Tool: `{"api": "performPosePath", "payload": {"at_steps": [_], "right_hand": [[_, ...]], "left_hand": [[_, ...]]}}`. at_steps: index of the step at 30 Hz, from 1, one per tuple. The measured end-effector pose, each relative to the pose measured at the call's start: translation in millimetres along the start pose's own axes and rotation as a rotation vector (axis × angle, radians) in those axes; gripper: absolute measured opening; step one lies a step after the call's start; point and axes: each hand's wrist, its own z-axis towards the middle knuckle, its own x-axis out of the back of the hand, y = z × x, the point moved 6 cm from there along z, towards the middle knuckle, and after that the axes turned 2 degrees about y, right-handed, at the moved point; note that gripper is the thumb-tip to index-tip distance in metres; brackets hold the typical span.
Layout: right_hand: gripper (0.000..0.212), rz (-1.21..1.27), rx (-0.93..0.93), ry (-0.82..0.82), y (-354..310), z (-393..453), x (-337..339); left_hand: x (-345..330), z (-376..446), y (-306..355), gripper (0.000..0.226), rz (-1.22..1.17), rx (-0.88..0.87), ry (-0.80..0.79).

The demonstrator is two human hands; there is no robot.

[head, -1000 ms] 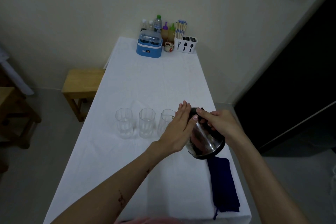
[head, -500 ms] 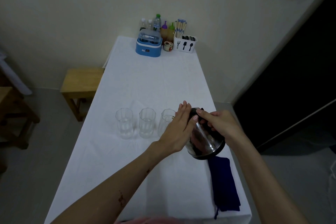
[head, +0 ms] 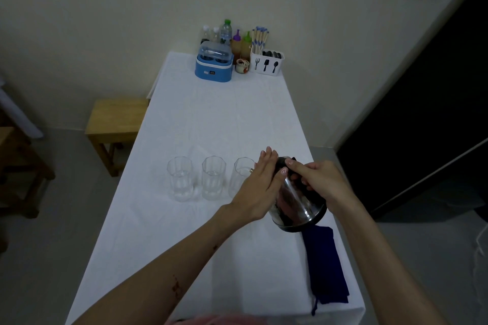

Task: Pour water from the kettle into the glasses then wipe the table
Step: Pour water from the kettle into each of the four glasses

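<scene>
A steel kettle (head: 298,206) with a black base is tilted to the left over the rightmost glass (head: 241,171). My right hand (head: 317,179) grips its black handle at the top. My left hand (head: 261,187) lies flat against the kettle's left side and lid, fingers straight, and hides part of that glass. Two more clear glasses, one in the middle (head: 213,178) and one on the left (head: 181,179), stand in a row on the white table (head: 216,119). A dark blue cloth (head: 323,266) lies at the table's near right edge.
At the far end stand a blue appliance (head: 214,64), several bottles (head: 225,31), a small cup (head: 242,65) and a white cutlery holder (head: 266,62) with chopsticks. A wooden stool (head: 116,121) sits left of the table. A dark doorway (head: 422,113) is on the right.
</scene>
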Motion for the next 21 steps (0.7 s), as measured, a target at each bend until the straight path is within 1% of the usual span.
{"api": "performPosePath", "payload": {"at_steps": [9,21], "right_hand": [[0.044,0.019,-0.019,-0.003,2.8,-1.7,-0.5],[0.04,0.075,-0.042,0.013,6.1,-9.1,1.0]], "left_hand": [[-0.1,-1.8,1.8,0.063,-0.001,0.0,0.005],[-3.4,-2.4,0.9,0.064,0.015,-0.003,-0.012]]}}
